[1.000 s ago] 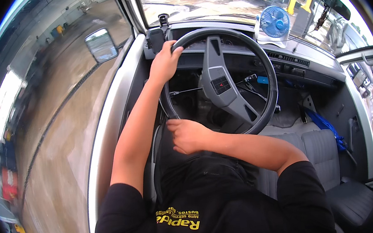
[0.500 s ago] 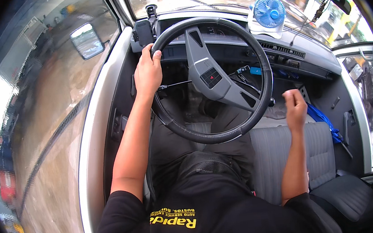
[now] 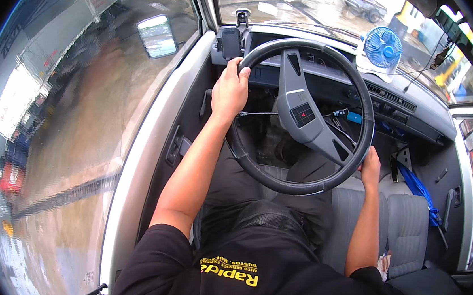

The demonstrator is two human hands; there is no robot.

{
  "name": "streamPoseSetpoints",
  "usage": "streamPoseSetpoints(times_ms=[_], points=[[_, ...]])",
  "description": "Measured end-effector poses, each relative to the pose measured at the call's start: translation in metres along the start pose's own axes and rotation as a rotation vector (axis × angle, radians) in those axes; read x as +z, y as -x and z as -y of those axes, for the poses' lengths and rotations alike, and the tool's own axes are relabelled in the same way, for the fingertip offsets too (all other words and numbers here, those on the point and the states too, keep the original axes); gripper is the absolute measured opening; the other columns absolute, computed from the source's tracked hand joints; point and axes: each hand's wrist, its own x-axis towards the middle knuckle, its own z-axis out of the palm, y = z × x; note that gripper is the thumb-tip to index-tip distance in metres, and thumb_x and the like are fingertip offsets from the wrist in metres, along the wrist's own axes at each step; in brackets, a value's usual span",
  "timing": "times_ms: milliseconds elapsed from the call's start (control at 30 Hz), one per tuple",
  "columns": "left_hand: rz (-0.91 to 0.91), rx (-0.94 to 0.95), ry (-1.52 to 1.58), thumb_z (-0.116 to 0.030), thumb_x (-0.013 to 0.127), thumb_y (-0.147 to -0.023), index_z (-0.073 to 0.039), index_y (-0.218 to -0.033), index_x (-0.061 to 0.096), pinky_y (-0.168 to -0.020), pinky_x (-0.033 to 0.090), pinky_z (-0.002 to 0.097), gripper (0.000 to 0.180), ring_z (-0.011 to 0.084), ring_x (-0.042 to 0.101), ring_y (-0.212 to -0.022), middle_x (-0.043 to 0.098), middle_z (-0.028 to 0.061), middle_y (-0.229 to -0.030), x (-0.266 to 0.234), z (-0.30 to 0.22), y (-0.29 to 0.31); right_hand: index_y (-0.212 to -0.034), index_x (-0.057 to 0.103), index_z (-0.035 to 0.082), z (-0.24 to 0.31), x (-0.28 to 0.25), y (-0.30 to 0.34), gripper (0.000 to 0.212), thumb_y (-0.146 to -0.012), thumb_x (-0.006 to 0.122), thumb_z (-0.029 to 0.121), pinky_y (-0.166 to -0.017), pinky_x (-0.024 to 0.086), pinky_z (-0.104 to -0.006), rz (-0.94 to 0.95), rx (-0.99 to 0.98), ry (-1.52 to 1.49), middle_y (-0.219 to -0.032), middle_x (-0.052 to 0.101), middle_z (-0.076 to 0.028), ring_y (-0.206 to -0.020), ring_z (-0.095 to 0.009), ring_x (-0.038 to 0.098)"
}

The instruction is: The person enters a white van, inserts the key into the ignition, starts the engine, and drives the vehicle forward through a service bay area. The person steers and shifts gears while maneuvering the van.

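Note:
My left hand (image 3: 230,92) is closed round the upper left rim of the black steering wheel (image 3: 315,186), its thumb along the rim. Grey spokes and a square centre pad fill the wheel's middle. My right hand (image 3: 370,167) is curled closed against the outside of the lower right rim. Part of its grip is hidden, and I cannot tell whether it holds the rim or something just behind it. A thin stalk (image 3: 259,113) sticks out left of the steering column, close to my left wrist.
A phone holder (image 3: 231,43) stands on the dashboard's left, a blue and white fan (image 3: 383,47) on its right. The grey passenger seat (image 3: 405,216) is beside me, with a blue folded umbrella (image 3: 418,190) near the far door. A side mirror (image 3: 158,36) shows outside the left window.
My right hand, a loose fist above the passenger seat before, has come to the wheel's lower right rim. My left hand keeps its place. The view has shifted, and the scene outside differs.

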Motion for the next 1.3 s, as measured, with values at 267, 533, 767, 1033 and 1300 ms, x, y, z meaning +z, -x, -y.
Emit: streamPoseSetpoints(times_ms=[267,533,767,1033,1300], points=[[0.009,-0.001,-0.035,-0.038,0.053,-0.110,-0.011,-0.143,0.056,-0.100,0.051,0.0539,0.043,0.0434,0.067,-0.119,0.072,0.0211,-0.126,-0.001,-0.003,-0.002,-0.088,0.062,-0.003,-0.008,0.012,-0.010,0.060,-0.109,0.049,0.051,-0.070,0.047,-0.0474,-0.117,-0.136,0.154,-0.074,0.060,-0.022,-0.068,-0.032,0.058],[0.206,0.027,-0.172,-0.062,0.031,-0.112,-0.004,-0.124,0.069,-0.105,0.047,0.0594,0.071,0.0519,0.061,-0.126,0.069,0.0303,-0.129,0.022,-0.001,-0.071,-0.096,0.070,0.001,0.006,0.008,-0.007,0.055,-0.108,0.048,0.050,-0.077,0.049,-0.0549,-0.098,-0.100,0.188,-0.090,0.068,-0.028,-0.089,-0.052,0.066],[0.422,0.371,-0.592,-0.071,0.027,-0.108,-0.013,-0.134,0.074,-0.108,0.048,0.0557,0.078,0.0435,0.068,-0.124,0.074,0.0242,-0.127,0.166,-0.161,-0.135,-0.101,0.078,0.008,0.029,0.007,-0.008,0.053,-0.108,0.039,0.043,-0.094,0.057,-0.0571,0.001,-0.036,0.542,-0.106,0.077,-0.022,-0.102,-0.047,0.073],[0.381,1.116,-0.233,-0.029,0.065,-0.099,-0.015,-0.145,0.062,-0.127,0.026,0.0569,0.048,0.0269,0.051,-0.142,0.058,0.0101,-0.152,0.158,-0.182,0.177,-0.102,0.080,0.009,0.025,0.007,-0.010,0.043,-0.104,0.050,0.040,-0.096,0.057,-0.0560,-0.059,-0.051,0.343,-0.105,0.077,-0.022,-0.102,-0.045,0.073],[0.081,0.777,-0.515,-0.040,0.045,-0.113,-0.007,-0.164,0.040,-0.129,0.017,0.0592,0.061,0.0413,0.030,-0.159,0.037,0.0169,-0.171,-0.009,0.009,0.057,-0.102,0.077,0.006,0.041,0.004,0.002,0.046,-0.106,0.049,0.042,-0.092,0.056,-0.0579,-0.058,0.076,0.244,-0.101,0.076,-0.024,-0.099,-0.047,0.072]])
